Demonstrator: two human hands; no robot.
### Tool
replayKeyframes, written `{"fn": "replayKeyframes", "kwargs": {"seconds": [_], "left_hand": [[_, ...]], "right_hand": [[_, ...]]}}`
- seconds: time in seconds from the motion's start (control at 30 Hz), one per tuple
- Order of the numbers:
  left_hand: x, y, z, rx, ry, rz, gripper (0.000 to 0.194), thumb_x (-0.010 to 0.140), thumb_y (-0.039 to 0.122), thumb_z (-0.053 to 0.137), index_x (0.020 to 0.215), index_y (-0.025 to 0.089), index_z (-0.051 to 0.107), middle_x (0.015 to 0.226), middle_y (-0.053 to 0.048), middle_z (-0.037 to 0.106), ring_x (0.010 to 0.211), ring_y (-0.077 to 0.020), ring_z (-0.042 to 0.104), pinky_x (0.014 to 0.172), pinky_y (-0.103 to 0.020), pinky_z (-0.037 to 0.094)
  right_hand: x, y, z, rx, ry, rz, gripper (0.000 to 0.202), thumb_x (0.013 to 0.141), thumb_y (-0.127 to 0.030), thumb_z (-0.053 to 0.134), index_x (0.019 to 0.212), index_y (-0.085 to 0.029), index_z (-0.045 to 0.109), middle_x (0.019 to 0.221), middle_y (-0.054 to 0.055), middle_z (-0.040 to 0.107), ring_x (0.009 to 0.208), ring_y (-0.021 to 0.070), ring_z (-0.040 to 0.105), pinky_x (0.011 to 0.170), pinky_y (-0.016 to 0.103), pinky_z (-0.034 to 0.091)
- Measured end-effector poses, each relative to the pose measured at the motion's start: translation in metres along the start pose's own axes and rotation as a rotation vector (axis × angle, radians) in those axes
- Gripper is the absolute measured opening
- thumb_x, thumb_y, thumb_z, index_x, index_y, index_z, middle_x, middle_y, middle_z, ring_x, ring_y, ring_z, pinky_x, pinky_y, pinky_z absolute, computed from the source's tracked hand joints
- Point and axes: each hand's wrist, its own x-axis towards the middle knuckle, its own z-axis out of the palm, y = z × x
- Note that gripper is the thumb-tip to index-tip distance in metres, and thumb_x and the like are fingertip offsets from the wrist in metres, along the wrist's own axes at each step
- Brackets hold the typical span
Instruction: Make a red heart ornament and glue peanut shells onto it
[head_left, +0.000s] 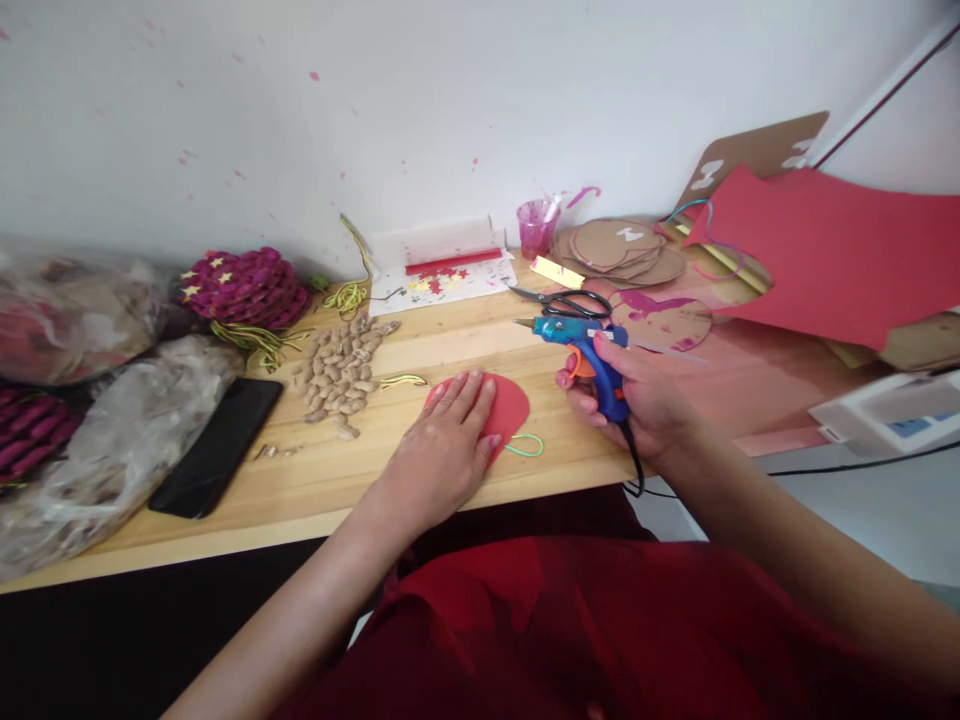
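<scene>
My left hand (446, 450) lies flat, fingers stretched out, on a rounded red paper piece (514, 405) near the table's front edge. From under that piece a green cord loop (527, 445) sticks out towards me. My right hand (637, 395) is wrapped round the handle of a blue glue gun (574, 332), with fingers by its orange trigger. The gun's nozzle points left, above the table, and its black cable hangs down. Left of the red piece lie a short yellow cord (403, 380) and a heap of peanuts in their shells (341, 370).
Black scissors (574, 302) lie behind the glue gun, near stacked cardboard discs (615, 250) and a pink-stained cup (536, 230). Large red paper (832, 250) covers the right side. On the left are a phone (217, 447), plastic bags (142, 430) and purple peanut ornaments (255, 290).
</scene>
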Motion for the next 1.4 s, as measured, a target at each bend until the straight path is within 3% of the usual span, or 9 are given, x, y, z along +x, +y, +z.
{"fn": "replayKeyframes", "kwargs": {"seconds": [0.2,0.37,0.53,0.67,0.77,0.83,0.93,1.1,1.4], "left_hand": [[0.006,-0.001,-0.005,-0.082,-0.071,0.077,0.058,0.107,0.034,0.027,0.160,0.008,0.024,0.168,-0.014,0.019,0.157,-0.0264,0.012,0.127,-0.048,0.019],[0.007,-0.007,-0.005,-0.156,-0.071,0.202,0.052,0.107,0.033,0.030,0.159,0.027,0.030,0.166,-0.002,0.028,0.157,-0.0235,0.012,0.127,-0.054,0.012],[-0.013,-0.001,-0.016,-0.445,-0.113,0.308,0.048,0.105,0.021,0.039,0.151,0.033,0.044,0.154,0.000,0.049,0.152,-0.0183,0.029,0.127,-0.052,0.013],[-0.034,0.009,-0.026,-0.790,-0.157,0.340,0.037,0.105,0.033,0.047,0.139,0.034,0.059,0.135,0.001,0.068,0.136,-0.0157,0.055,0.123,-0.039,0.034],[-0.039,0.009,-0.025,-0.615,0.065,0.189,0.048,0.104,0.033,0.049,0.151,0.027,0.046,0.157,-0.006,0.046,0.152,-0.0232,0.031,0.124,-0.051,0.028],[-0.040,0.009,-0.023,-0.570,0.057,0.191,0.059,0.099,0.039,0.058,0.154,0.027,0.042,0.160,-0.009,0.039,0.154,-0.0287,0.025,0.124,-0.058,0.024],[-0.045,0.012,-0.018,-0.875,-0.113,0.278,0.036,0.102,0.032,0.053,0.138,0.033,0.062,0.133,-0.003,0.069,0.129,-0.0195,0.062,0.113,-0.040,0.047],[-0.052,0.006,-0.002,-0.903,0.405,-0.069,0.019,0.095,0.024,0.064,0.109,0.026,0.078,0.104,-0.004,0.079,0.093,-0.0177,0.075,0.085,-0.032,0.062],[-0.082,-0.021,0.015,-0.636,0.603,-0.230,0.016,0.093,0.030,0.065,0.100,0.026,0.078,0.098,-0.005,0.076,0.090,-0.0196,0.072,0.082,-0.034,0.062]], "right_hand": [[0.001,-0.001,0.001,-0.047,-0.003,0.004,0.038,0.097,-0.048,0.057,0.079,-0.017,0.067,0.071,0.006,0.066,0.045,0.0084,0.045,0.033,0.018,0.032],[0.002,-0.001,-0.002,-0.093,-0.028,0.006,0.039,0.096,-0.051,0.057,0.079,-0.017,0.067,0.064,0.005,0.061,0.044,0.0096,0.043,0.034,0.020,0.033],[0.000,-0.004,0.004,-0.018,0.022,0.041,0.033,0.098,-0.045,0.056,0.081,-0.017,0.065,0.069,0.004,0.063,0.046,0.0091,0.046,0.035,0.019,0.032],[0.000,-0.004,0.007,-0.025,0.025,0.016,0.031,0.096,-0.045,0.059,0.081,-0.018,0.063,0.072,0.004,0.064,0.046,0.0084,0.045,0.034,0.019,0.030],[0.002,-0.002,0.004,-0.032,0.019,0.010,0.034,0.096,-0.046,0.058,0.080,-0.017,0.064,0.073,0.005,0.066,0.046,0.0082,0.045,0.035,0.019,0.031],[0.003,-0.001,0.002,-0.026,0.006,0.014,0.036,0.097,-0.046,0.057,0.080,-0.016,0.065,0.073,0.005,0.066,0.047,0.0083,0.046,0.035,0.018,0.033],[0.003,0.000,0.002,-0.011,-0.006,0.006,0.039,0.100,-0.045,0.051,0.079,-0.015,0.066,0.072,0.006,0.066,0.047,0.0083,0.048,0.035,0.017,0.035],[0.002,0.002,0.001,0.027,0.000,0.006,0.045,0.104,-0.044,0.043,0.079,-0.015,0.066,0.071,0.006,0.067,0.047,0.0085,0.052,0.036,0.016,0.036],[-0.002,-0.002,-0.006,0.133,-0.040,0.064,0.046,0.104,-0.051,0.038,0.087,-0.016,0.063,0.074,0.008,0.070,0.047,0.0100,0.055,0.036,0.017,0.039]]}}
